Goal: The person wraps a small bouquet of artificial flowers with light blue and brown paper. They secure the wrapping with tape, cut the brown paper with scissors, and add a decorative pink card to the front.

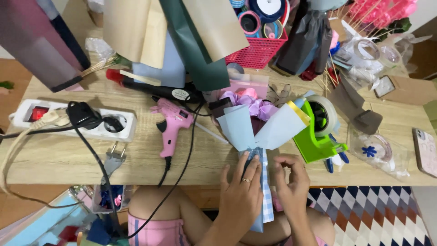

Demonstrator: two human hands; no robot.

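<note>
A small bouquet (255, 125) wrapped in light blue paper lies on the wooden table (59, 157), its purple and pink ribbon flowers pointing away from me. My left hand (240, 193), with a ring on one finger, wraps around the bouquet's lower stem end at the table's front edge. Just to the right, my right hand (291, 180) has its fingers curled, pinching at the edge of the paper and a blue checked strip (267, 200) that hangs down from the stem.
A pink glue gun (172, 125) lies left of the bouquet, its cord running off the front edge. A white power strip (73, 120) sits far left. A green tape dispenser (318, 132) stands right. A red basket (257, 50) of ribbon spools is behind, a phone (425, 150) far right.
</note>
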